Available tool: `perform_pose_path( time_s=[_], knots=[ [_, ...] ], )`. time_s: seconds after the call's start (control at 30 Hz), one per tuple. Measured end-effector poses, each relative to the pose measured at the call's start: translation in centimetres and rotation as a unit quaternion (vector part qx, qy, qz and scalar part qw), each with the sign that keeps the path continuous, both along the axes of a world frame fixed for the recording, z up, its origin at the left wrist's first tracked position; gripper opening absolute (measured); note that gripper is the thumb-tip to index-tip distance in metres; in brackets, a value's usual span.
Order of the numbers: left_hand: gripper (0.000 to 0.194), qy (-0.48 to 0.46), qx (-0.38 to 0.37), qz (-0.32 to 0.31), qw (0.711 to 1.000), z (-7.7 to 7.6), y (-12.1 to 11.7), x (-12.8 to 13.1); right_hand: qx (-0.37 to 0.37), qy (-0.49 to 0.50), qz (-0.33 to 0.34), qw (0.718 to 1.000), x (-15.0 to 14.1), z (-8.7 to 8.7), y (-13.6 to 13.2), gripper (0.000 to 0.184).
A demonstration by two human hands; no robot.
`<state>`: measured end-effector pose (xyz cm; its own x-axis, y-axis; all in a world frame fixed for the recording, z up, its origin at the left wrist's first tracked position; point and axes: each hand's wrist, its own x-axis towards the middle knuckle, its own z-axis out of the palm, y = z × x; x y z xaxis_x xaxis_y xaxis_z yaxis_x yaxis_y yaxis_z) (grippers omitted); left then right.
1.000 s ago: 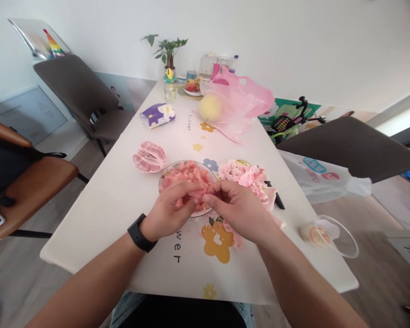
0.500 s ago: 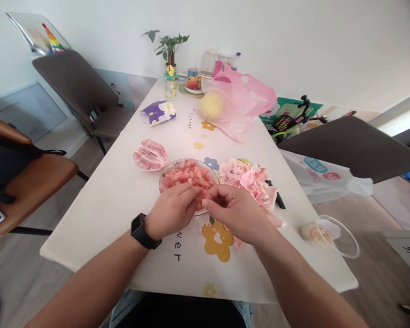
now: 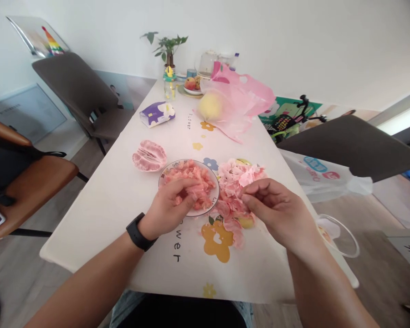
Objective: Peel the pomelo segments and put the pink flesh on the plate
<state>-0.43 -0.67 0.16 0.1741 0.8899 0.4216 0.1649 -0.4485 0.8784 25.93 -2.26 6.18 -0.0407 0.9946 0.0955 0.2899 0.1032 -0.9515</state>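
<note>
My left hand point(image 3: 166, 206), with a black watch on the wrist, pinches a piece of pink pomelo flesh point(image 3: 192, 191) between thumb and fingers, over the plate point(image 3: 216, 200). Peeled pomelo pulp point(image 3: 189, 169) is heaped on that plate. To the right, my right hand point(image 3: 282, 212) is closed in a pinch above the edge of a pile of pink pomelo membranes and peel point(image 3: 235, 177). Whatever its fingertips hold is too small to make out. A partly opened chunk of pomelo segments point(image 3: 149, 156) lies left of the plate.
Farther back are a purple tissue pack point(image 3: 157, 114), a pink plastic bag point(image 3: 253, 93) around a yellow round fruit point(image 3: 208, 107), a bottle point(image 3: 170, 86) and a fruit plate point(image 3: 193, 91). A white bag point(image 3: 304, 173) hangs past the right edge, above a clear-rimmed bin point(image 3: 353, 250).
My hands were together at the plate's near edge and have parted. The right has moved right, over the membrane pile; the left stays at the plate with the pomelo piece.
</note>
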Motion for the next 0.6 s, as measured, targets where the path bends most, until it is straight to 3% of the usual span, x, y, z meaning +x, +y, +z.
perform_pose_path(
  time_s=[0.13,0.23,0.4,0.6],
  knots=[
    [0.027,-0.163,-0.158,-0.05,0.973,-0.4,0.4,-0.1,-0.029,0.008,-0.011,0.999,1.4,-0.8,-0.1,0.025],
    [0.027,-0.239,-0.222,-0.066,0.943,-0.4,0.7,-0.3,-0.048,0.098,-0.008,0.994,1.8,-1.0,0.0,0.026],
    [0.026,-0.27,-0.264,-0.103,0.92,0.3,0.7,-0.4,-0.087,0.225,-0.002,0.97,0.2,-0.9,0.4,0.029],
    [0.028,-0.269,-0.32,-0.244,0.875,0.8,0.3,-0.2,-0.117,0.247,0.056,0.96,-4.3,-1.5,1.7,0.024]
  ],
)
